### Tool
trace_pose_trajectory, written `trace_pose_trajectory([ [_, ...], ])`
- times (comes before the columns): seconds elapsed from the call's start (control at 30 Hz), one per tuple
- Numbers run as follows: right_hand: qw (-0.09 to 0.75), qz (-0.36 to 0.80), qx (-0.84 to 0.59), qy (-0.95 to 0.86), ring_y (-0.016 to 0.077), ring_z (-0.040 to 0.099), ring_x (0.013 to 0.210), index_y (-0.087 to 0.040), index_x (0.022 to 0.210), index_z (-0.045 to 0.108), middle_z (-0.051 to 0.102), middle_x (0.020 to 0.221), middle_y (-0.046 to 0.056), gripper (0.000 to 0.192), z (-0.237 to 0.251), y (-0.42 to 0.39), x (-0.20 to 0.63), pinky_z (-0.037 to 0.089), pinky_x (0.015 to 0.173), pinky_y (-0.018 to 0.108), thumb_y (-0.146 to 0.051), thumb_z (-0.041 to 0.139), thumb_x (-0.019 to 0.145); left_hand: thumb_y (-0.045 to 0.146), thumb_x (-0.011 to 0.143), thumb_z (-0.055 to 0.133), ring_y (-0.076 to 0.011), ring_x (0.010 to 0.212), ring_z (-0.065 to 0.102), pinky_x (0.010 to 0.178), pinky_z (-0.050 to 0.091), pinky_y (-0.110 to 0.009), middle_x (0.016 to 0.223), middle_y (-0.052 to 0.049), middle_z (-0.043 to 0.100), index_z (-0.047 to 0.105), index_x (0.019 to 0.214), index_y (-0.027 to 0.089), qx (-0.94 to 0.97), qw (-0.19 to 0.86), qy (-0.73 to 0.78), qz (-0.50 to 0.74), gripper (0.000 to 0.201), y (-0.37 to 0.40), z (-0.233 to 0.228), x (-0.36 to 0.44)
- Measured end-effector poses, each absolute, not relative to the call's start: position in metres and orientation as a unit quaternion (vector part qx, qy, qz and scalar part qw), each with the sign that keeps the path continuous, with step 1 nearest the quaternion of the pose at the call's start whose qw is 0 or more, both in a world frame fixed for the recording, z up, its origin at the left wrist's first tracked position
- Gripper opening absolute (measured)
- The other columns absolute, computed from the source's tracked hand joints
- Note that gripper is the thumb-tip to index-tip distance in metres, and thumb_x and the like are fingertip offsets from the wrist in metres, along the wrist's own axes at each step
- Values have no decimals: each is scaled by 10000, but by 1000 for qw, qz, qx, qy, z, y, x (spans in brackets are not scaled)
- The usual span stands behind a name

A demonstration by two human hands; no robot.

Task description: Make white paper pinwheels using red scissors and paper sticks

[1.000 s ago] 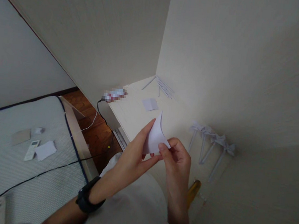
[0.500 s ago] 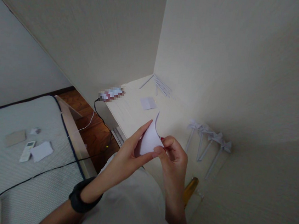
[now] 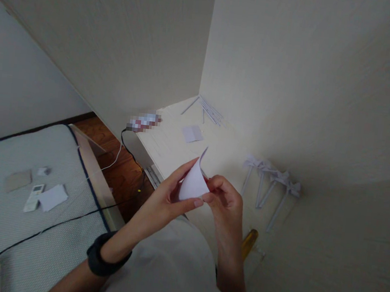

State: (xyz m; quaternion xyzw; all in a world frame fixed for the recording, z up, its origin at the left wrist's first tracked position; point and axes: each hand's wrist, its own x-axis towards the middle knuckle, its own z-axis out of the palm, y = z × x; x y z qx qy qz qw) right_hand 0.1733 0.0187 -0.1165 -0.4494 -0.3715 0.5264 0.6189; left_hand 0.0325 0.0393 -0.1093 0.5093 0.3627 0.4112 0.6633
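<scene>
Two bare hands pinch a small white paper piece (image 3: 193, 183) above the near edge of a pale desk (image 3: 167, 145) set into a corner of cream walls. The left hand (image 3: 166, 199), a dark band (image 3: 101, 258) on its wrist, closes thumb and fingers on the paper's lower left side, while the right hand (image 3: 226, 205) grips its lower right edge with the fingertips; the sheet curls upward to a point between them. On the desk beyond the hands lies a folded white slip (image 3: 192, 133), and a bundle of thin paper sticks (image 3: 207, 110) rests in the far corner. Four paper pinwheel-like pieces on stems (image 3: 270, 185) lie in a row to the right, near the wall. An amber object (image 3: 249, 242) shows just beside the right wrist. To the left, a mattress (image 3: 9, 219) carries a remote control (image 3: 32, 196), a white card (image 3: 53, 196) and a black cable (image 3: 50, 227).
</scene>
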Motion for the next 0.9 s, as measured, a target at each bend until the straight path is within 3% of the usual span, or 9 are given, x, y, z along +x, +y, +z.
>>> trace_pose_trajectory([
  [0.37,606,495,-485,-390,149,553,665,-219,640,578,558,636,-45,173,-114,17,174,393,630,262,-255,737,696,288,751,804,-327,1407,409,1193,266,-491,1521,-82,482,491,1420,239,483,693,360,397,741,41,-106,31],
  [0.5,601,487,-490,-402,134,499,614,-217,646,574,525,621,-51,174,-113,18,174,383,611,260,-268,725,716,294,782,765,-308,1343,479,1120,371,-428,1491,-81,515,499,1422,241,478,691,373,393,695,39,-101,32],
  [0.57,593,477,-497,-417,133,490,610,-219,667,579,520,627,-49,165,-112,17,174,388,615,263,-281,700,761,307,778,763,-265,1163,601,958,492,-357,1352,-77,619,507,1415,244,480,686,383,391,689,39,-99,31],
  [0.63,588,458,-502,-439,135,489,616,-220,683,578,517,634,-44,165,-113,16,175,393,621,266,-290,664,805,344,795,743,-184,824,646,683,518,-264,1009,-42,709,521,1398,237,484,686,383,386,652,39,-99,29],
  [0.73,582,438,-511,-456,139,497,633,-218,691,560,517,649,-37,171,-114,15,176,394,627,269,-281,616,841,395,860,662,-115,537,490,475,384,-209,637,29,579,583,1312,204,481,692,369,392,496,40,-99,27],
  [0.9,566,453,-512,-461,154,532,682,-220,721,539,545,682,-24,175,-120,15,178,394,642,281,-299,583,872,406,877,591,-156,608,569,492,424,-233,739,-7,650,640,1149,224,430,688,392,434,331,40,-99,28],
])
